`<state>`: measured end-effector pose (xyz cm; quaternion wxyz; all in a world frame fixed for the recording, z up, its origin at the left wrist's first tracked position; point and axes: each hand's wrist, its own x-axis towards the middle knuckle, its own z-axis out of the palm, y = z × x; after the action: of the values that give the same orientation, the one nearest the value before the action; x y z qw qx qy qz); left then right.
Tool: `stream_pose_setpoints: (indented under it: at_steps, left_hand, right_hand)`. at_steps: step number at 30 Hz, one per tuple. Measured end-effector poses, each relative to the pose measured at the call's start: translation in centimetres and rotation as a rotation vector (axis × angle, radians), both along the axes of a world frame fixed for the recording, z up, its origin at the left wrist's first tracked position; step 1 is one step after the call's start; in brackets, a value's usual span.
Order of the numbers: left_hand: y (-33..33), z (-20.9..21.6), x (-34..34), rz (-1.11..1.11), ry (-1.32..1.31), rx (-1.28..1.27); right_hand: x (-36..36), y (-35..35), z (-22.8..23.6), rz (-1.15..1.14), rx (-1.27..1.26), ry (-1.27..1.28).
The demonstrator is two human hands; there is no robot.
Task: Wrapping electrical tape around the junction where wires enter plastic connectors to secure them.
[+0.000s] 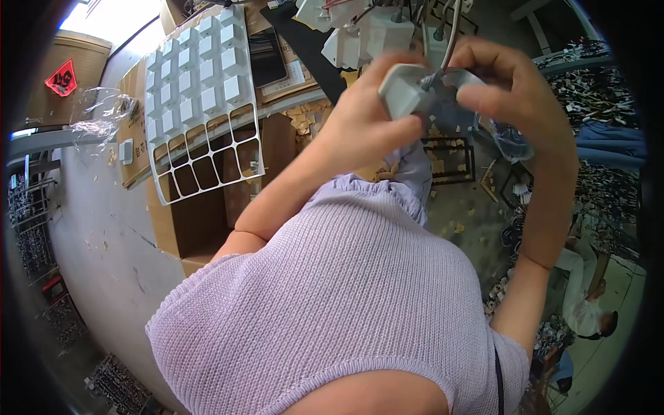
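Observation:
My left hand is closed around a white plastic housing, thumb below it and fingers over its top edge. A grey cable runs up from a ribbed grey collar at the housing's right side. My right hand is just to the right, its fingers curled and partly blurred around a small pale piece beside the collar; what kind of piece it is, I cannot tell. Beyond both hands, more white housings with cables sit close together.
At the upper left, a white grid tray carries rows of white square boxes and rests on cardboard. A black flat device lies beside it. An open cardboard box stands below. Bundled cables hang at right; a person sits lower right.

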<state>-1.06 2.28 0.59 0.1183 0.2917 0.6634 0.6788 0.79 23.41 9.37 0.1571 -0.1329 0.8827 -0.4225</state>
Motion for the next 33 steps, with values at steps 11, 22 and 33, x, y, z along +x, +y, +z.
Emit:
stream_pose_setpoints:
  at_steps: [11, 22, 33]
  left_hand:
    - [-0.9, 1.6, 1.1, -0.374, -0.685, 0.254]
    - [-0.5, 0.9, 0.5, 0.006, -0.344, 0.208]
    - [0.2, 1.1, 0.5, -0.301, -0.847, 0.412]
  right_hand:
    - [0.4, -3.7, -2.0, -0.167, -0.347, 0.374]
    - [2.0, -2.3, -0.5, -0.133, -0.281, -0.007]
    - [-0.6, -3.9, -2.6, -0.200, -0.302, 0.274]
